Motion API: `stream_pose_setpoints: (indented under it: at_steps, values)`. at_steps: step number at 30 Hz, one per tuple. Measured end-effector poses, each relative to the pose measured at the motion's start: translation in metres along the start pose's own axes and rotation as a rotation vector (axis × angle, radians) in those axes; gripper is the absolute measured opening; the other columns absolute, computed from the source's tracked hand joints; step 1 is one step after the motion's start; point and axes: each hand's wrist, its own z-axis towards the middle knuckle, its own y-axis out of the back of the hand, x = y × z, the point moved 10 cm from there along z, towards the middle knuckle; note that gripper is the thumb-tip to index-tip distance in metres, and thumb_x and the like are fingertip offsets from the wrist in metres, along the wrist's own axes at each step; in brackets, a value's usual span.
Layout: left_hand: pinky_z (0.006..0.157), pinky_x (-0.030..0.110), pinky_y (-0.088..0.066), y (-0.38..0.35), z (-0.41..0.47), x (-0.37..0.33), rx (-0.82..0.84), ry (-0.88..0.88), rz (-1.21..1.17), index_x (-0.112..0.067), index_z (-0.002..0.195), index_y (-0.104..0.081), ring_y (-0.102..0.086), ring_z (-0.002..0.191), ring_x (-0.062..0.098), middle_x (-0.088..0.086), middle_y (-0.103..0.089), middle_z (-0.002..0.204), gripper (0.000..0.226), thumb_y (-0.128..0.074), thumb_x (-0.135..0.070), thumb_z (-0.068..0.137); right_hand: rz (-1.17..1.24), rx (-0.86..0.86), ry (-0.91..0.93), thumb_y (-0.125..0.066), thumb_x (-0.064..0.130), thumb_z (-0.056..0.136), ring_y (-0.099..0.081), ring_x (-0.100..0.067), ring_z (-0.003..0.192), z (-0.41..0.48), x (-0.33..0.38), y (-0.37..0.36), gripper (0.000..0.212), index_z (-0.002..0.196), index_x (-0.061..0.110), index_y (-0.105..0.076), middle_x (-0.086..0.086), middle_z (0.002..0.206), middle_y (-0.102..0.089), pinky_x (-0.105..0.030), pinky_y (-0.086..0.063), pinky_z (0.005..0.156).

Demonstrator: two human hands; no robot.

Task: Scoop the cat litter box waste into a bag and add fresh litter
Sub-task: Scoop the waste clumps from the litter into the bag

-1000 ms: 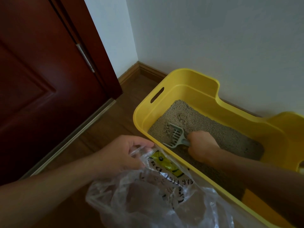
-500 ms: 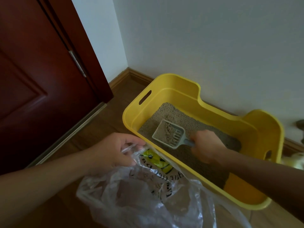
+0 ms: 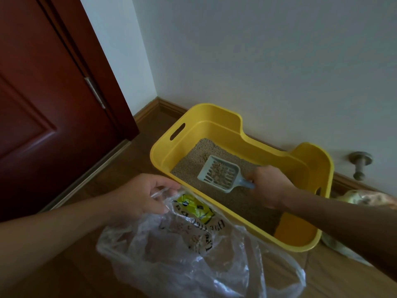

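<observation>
A yellow litter box (image 3: 214, 114) stands on the wooden floor against the white wall, with grey-brown litter (image 3: 193, 160) inside. My right hand (image 3: 268, 186) grips the handle of a pale blue slotted scoop (image 3: 219, 174), held level just above the litter with brown clumps in its tray. My left hand (image 3: 137, 194) pinches the rim of a clear plastic bag (image 3: 193, 250) with black lettering and a yellow-green print, held open beside the box's near wall.
A dark red door (image 3: 43, 104) with a metal hinge stands at the left. A metal door stopper (image 3: 359, 164) sticks out of the baseboard at the right. A pale bag (image 3: 365, 200) lies on the floor behind my right forearm.
My right hand has lifted the scoop out of the litter with clumps in it and levelled it. The left hand keeps hold of the bag. The view has pulled back.
</observation>
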Motion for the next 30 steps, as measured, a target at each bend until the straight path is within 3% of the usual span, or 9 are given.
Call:
stream_pose_setpoints:
  at_steps: [3,7,10,13,16,20,25,30]
  values:
    - [0.068,0.030,-0.058,0.003,-0.001,0.002,-0.012,0.003,-0.013,-0.029,0.114,-0.070,-0.072,0.085,0.023,0.004,-0.069,0.112,0.056,-0.068,0.014,0.078,0.002,-0.025,0.014,-0.055,0.011,0.086,-0.062,-0.015,0.068,-0.005,-0.001,0.005,0.021,0.096,0.020,-0.071,0.001,0.077,-0.064,-0.035,-0.060,0.065]
    - [0.076,0.035,-0.060,0.004,-0.001,0.005,-0.019,0.004,-0.035,-0.031,0.112,-0.070,-0.071,0.100,0.023,-0.001,-0.068,0.119,0.057,-0.069,0.014,0.077,0.006,-0.025,0.023,-0.055,0.012,0.088,-0.062,-0.015,0.068,-0.010,-0.001,0.007,0.021,0.098,0.020,-0.071,0.001,0.078,-0.064,-0.034,-0.060,0.064]
    - [0.077,0.038,-0.061,0.005,-0.001,0.006,-0.028,0.005,-0.046,-0.031,0.113,-0.070,-0.070,0.104,0.025,-0.003,-0.067,0.120,0.058,-0.069,0.015,0.078,0.000,-0.027,0.027,-0.055,0.013,0.088,-0.061,-0.014,0.069,-0.012,0.000,0.010,0.021,0.099,0.019,-0.072,0.001,0.080,-0.064,-0.034,-0.059,0.065]
    - [0.077,0.033,-0.060,0.007,-0.001,0.006,-0.031,0.000,-0.025,-0.032,0.114,-0.069,-0.068,0.108,0.015,-0.004,-0.066,0.122,0.058,-0.070,0.013,0.078,0.006,-0.032,0.033,-0.054,0.012,0.089,-0.062,-0.013,0.070,-0.012,0.001,0.014,0.024,0.103,0.021,-0.072,0.003,0.081,-0.065,-0.032,-0.060,0.065]
    - [0.085,0.040,-0.060,0.011,-0.001,0.008,-0.046,0.004,-0.024,-0.032,0.116,-0.069,-0.067,0.111,0.016,-0.006,-0.066,0.123,0.057,-0.072,0.008,0.076,-0.001,-0.040,0.051,-0.054,0.013,0.088,-0.062,-0.012,0.070,-0.015,0.004,0.020,0.026,0.105,0.023,-0.072,0.004,0.081,-0.066,-0.031,-0.059,0.065]
    - [0.080,0.026,-0.059,0.013,-0.002,0.006,-0.036,-0.013,0.016,-0.030,0.121,-0.066,-0.066,0.107,0.001,-0.009,-0.064,0.124,0.057,-0.071,0.009,0.080,-0.033,-0.036,0.112,-0.056,0.014,0.087,-0.063,-0.014,0.075,-0.026,0.012,0.028,0.029,0.108,0.024,-0.071,0.003,0.086,-0.069,-0.029,-0.056,0.064]
    - [0.097,0.033,-0.054,0.018,0.000,0.010,-0.036,-0.043,0.073,-0.028,0.125,-0.065,-0.057,0.122,0.002,-0.011,-0.062,0.130,0.058,-0.072,0.009,0.080,-0.072,-0.071,0.169,-0.060,0.018,0.083,-0.065,-0.019,0.078,-0.045,0.018,0.039,0.022,0.100,0.024,-0.073,0.000,0.086,-0.072,-0.039,-0.057,0.070]
    - [0.097,0.031,-0.053,0.018,0.004,0.013,-0.032,-0.058,0.102,-0.023,0.129,-0.061,-0.056,0.124,0.003,-0.010,-0.062,0.130,0.062,-0.071,0.012,0.079,0.001,-0.094,0.160,-0.060,0.015,0.083,-0.065,-0.016,0.078,-0.052,0.014,0.044,0.027,0.103,0.027,-0.075,0.003,0.087,-0.072,-0.039,-0.058,0.071]
